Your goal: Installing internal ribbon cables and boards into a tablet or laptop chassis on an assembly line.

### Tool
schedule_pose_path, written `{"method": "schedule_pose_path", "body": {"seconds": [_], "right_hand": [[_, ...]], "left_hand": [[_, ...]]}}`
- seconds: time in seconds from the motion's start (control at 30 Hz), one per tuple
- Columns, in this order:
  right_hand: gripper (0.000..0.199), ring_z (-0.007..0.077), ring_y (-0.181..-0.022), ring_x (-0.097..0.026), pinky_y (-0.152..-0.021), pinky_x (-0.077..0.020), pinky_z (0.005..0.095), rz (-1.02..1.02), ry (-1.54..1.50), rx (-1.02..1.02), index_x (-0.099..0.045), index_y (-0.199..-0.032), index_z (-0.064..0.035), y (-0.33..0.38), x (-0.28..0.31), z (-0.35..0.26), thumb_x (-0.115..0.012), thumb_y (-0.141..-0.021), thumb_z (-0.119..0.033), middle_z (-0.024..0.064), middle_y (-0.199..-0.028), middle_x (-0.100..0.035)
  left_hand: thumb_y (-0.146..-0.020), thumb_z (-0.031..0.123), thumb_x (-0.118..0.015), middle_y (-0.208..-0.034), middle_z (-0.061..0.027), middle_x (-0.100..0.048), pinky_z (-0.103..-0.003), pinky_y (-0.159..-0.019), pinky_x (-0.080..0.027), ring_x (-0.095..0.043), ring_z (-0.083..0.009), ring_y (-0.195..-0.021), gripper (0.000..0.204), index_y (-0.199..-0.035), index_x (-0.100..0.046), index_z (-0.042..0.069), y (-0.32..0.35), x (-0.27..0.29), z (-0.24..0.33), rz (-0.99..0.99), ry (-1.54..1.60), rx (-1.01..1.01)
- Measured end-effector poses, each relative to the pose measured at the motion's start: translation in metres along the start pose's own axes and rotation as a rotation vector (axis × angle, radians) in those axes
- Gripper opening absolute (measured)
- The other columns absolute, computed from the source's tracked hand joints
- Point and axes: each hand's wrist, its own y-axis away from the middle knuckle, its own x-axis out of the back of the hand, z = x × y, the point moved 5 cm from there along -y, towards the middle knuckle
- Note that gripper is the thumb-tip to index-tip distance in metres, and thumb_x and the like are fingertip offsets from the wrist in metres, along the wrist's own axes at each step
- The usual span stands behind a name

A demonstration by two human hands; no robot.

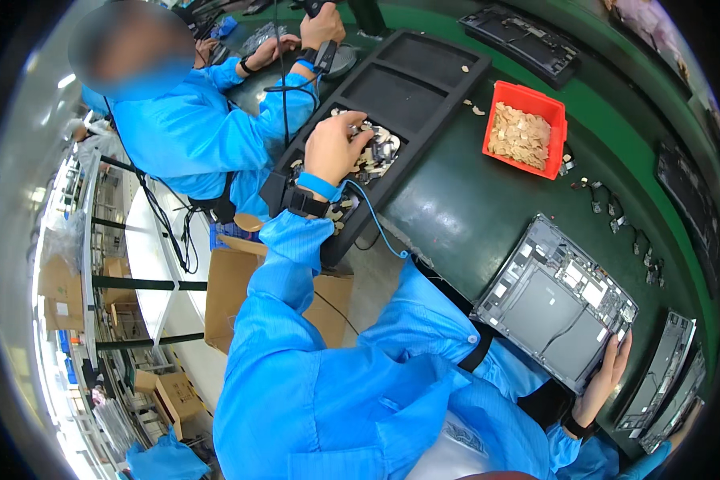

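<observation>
My left hand (334,152) reaches into a compartment of the long black tray (432,120), over a heap of small white and dark parts (386,148). Its thumb and fingers are pinched together; whatever lies between their tips is too small to make out. A blue band with a coiled cord circles that wrist. With the lower right edge in its fingers, my right hand (608,376) holds an opened laptop base (548,300). The base is tilted at the table's near edge, its circuit board and flat black panels exposed.
A red bin (564,132) of small tan pieces stands on the green table (448,196). Small cabled parts (616,216) lie to its right. More laptop bases (524,44) line the far and right sides. At left a co-worker (200,128) in blue works; a cardboard box (232,296) stands below.
</observation>
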Motion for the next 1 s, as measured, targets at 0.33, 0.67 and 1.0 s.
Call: {"method": "schedule_pose_path", "body": {"seconds": [0.33, 0.67, 1.0], "right_hand": [[0.054, 0.0173, -0.127, -0.054, -0.110, -0.0384, 0.0306, -0.034, 0.019, 0.060, -0.042, -0.154, 0.0007, -0.005, 0.001, 0.003, -0.059, -0.108, -0.022, 0.0124, -0.146, -0.055], [0.043, 0.0254, -0.129, -0.056, -0.114, -0.0384, 0.0388, 0.269, 0.379, 0.567, -0.047, -0.146, 0.0052, 0.017, -0.016, -0.061, -0.052, -0.106, -0.009, 0.0189, -0.140, -0.058], [0.044, 0.0196, -0.105, -0.070, -0.097, -0.0523, 0.0321, -0.503, 0.015, 0.357, -0.061, -0.138, 0.0032, 0.057, -0.156, -0.090, -0.069, -0.096, -0.003, 0.0166, -0.114, -0.076]], "left_hand": [[-0.092, 0.012, -0.077, -0.100, -0.0114, -0.077, -0.028, -0.083, -0.057, -0.073, -0.0148, -0.095, 0.029, -0.116, -0.073, -0.004, -0.007, 0.007, -0.012, -0.144, 0.467, 0.080], [-0.094, 0.002, -0.074, -0.106, -0.0102, -0.075, -0.023, -0.085, -0.056, -0.071, -0.0122, -0.097, 0.032, -0.125, -0.067, -0.004, -0.007, 0.044, 0.028, 0.148, 0.807, 0.063], [-0.089, -0.011, -0.073, -0.101, -0.0138, -0.076, -0.029, -0.085, -0.059, -0.073, -0.0149, -0.095, 0.032, -0.104, -0.051, 0.006, 0.097, -0.028, 0.205, -0.591, 1.482, 0.127]]}}
